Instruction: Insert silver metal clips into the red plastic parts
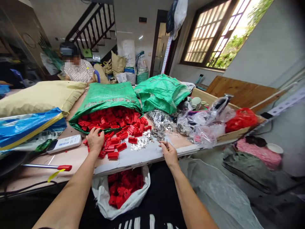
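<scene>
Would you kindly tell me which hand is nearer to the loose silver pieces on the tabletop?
Right. The right hand is just to the right of the silver pieces, while the left hand is farther off to their left, at the red parts.

Lettering in sight, none of it legible

A line of Chinese-looking characters crosses the green sack (109,95) near its mouth, too distorted to make out. Blue characters mark the flat white device (64,143) on the tabletop (82,163); they are too small and blurred to read.
</scene>
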### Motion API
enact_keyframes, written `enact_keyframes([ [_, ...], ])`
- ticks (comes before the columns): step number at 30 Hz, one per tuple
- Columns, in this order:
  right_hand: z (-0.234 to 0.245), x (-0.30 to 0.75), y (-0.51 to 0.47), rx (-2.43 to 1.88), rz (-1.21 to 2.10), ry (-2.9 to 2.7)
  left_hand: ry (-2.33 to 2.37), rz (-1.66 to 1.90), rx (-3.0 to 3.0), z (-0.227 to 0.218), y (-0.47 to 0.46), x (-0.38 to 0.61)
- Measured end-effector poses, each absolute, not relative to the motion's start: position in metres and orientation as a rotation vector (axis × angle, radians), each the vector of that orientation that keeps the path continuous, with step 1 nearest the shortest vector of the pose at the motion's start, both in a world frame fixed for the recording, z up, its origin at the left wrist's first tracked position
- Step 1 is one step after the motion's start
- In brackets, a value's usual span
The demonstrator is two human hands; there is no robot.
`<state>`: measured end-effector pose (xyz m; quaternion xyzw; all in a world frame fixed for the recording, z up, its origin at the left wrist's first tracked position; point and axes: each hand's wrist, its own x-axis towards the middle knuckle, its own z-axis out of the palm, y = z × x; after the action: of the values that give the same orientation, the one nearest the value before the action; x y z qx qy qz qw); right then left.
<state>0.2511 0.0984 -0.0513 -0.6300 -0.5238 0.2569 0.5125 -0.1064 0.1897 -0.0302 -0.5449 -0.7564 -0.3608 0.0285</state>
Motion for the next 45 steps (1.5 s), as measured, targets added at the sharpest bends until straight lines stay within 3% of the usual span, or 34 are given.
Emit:
enact_keyframes([
  [17, -0.033, 0.24, 0.124, -1.862, 0.303, -1.708, -2.183, -1.045, -1.804, -0.015, 0.167, -0.069],
  [26, -0.038, 0.233, 0.117, -1.957, 0.082, -1.796, -1.677, -0.759, -2.497, -0.013, 0.154, -0.007],
  [36, -0.045, 0.235, 0.116, -1.914, 0.08, -1.752, -1.479, -0.605, -2.767, -0.005, 0.171, -0.011],
  [45, -0.05, 0.239, 0.117, -1.866, 0.125, -1.738, -1.778, -1.122, -2.838, -0.005, 0.18, -0.001],
])
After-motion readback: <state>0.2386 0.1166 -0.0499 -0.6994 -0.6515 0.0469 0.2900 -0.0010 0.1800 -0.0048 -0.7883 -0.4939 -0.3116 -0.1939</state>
